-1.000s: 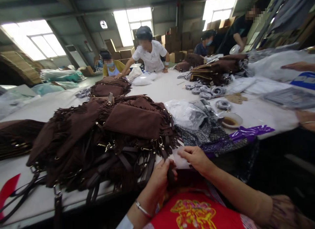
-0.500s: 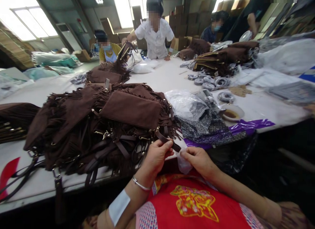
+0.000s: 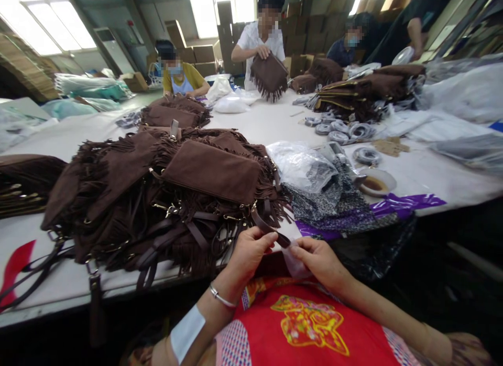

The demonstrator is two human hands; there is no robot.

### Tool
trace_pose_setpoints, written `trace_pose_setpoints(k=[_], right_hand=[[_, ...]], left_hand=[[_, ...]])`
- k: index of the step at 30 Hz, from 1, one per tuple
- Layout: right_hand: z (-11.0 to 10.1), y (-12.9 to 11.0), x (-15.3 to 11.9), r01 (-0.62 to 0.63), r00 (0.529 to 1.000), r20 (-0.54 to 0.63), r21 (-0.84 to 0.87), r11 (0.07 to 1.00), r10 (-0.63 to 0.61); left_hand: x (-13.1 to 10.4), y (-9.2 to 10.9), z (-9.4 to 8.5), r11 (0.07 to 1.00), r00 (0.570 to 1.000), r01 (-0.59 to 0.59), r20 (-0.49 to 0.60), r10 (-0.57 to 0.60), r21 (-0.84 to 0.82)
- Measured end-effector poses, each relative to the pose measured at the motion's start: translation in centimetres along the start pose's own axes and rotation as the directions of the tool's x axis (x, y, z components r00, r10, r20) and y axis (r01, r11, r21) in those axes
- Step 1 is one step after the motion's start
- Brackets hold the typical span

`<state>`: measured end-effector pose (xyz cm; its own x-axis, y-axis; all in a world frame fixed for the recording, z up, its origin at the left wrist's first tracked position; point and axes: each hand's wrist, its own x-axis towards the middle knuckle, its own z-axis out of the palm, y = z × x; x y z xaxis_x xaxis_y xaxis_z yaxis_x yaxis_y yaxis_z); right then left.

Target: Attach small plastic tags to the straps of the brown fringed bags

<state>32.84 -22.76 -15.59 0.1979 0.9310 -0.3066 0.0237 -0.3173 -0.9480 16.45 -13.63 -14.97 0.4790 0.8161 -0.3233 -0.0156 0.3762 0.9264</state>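
At the table's front edge my left hand (image 3: 253, 250) pinches a dark brown strap (image 3: 261, 222) between thumb and fingers. The strap runs up to a gold clasp on a brown fringed handbag (image 3: 214, 169), topmost on a heap. Close to the strap's free end, my right hand (image 3: 320, 258) is closed on a small clear plastic bag (image 3: 293, 265). The strap's tip meets the mouth of this plastic bag; how far inside it lies, I cannot tell. Both hands stay just above my red apron (image 3: 275, 324).
More fringed bags with straps and metal clasps spread left. At right lie crumpled clear plastic (image 3: 302, 164), a roll of tape (image 3: 373, 182), grey coils (image 3: 361, 130) and purple plastic (image 3: 408, 200). Across the table (image 3: 271, 122), a co-worker in white holds a brown bag (image 3: 271, 75); other people are nearby.
The plastic bag has come slightly closer around the strap's end; my hands barely moved. The co-worker in white has lifted a brown fringed bag. The view has shifted a little.
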Motion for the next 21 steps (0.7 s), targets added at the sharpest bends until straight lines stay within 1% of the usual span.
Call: trace_pose_setpoints(k=[1,3,5,6,9,13,16,18,19,21], right_hand=[[0.0,-0.1,-0.1,0.007,1.0,0.007,0.008,1.0,-0.007],[0.1,-0.2,-0.2,0.016,0.998,0.062,0.027,1.0,-0.017],[0.2,-0.2,-0.3,0.031,0.991,0.129,0.052,0.998,-0.037],[0.3,-0.2,-0.3,0.04,0.989,0.141,0.058,0.998,-0.048],[0.5,0.0,-0.1,0.059,0.993,0.095,0.05,0.997,-0.063],[0.9,0.1,0.4,0.044,0.998,0.044,0.071,0.997,-0.047],[0.9,0.0,0.8,0.045,0.999,0.02,0.038,0.998,-0.045],[0.8,-0.1,0.8,0.028,0.999,0.045,0.038,0.999,-0.03],[0.7,-0.1,0.7,0.013,0.998,0.067,0.054,0.998,-0.017],[0.4,0.0,0.4,-0.028,0.995,0.096,0.1,0.995,0.019]], left_hand=[[0.0,-0.1,0.0,1.0,1.0,0.005,0.009,-0.005,-0.004],[-0.1,-0.1,0.0,1.0,1.0,0.013,0.02,-0.012,-0.007],[-0.2,0.0,0.1,1.0,1.0,0.002,0.003,-0.002,0.009],[-0.2,0.0,0.1,1.0,1.0,-0.009,-0.01,0.01,0.016],[-0.3,0.1,0.5,0.999,0.999,-0.038,-0.024,0.038,0.024],[-0.6,-0.6,1.4,1.0,1.0,-0.027,0.012,0.027,-0.007],[-0.7,-1.3,1.6,0.995,0.998,0.056,0.042,-0.052,-0.088],[-0.3,-1.5,1.1,0.971,0.99,0.127,0.082,-0.112,-0.202],[0.1,-1.4,0.6,0.943,0.982,0.178,0.111,-0.153,-0.281],[1.5,-1.0,-0.3,0.846,0.956,0.292,0.155,-0.248,-0.445]])
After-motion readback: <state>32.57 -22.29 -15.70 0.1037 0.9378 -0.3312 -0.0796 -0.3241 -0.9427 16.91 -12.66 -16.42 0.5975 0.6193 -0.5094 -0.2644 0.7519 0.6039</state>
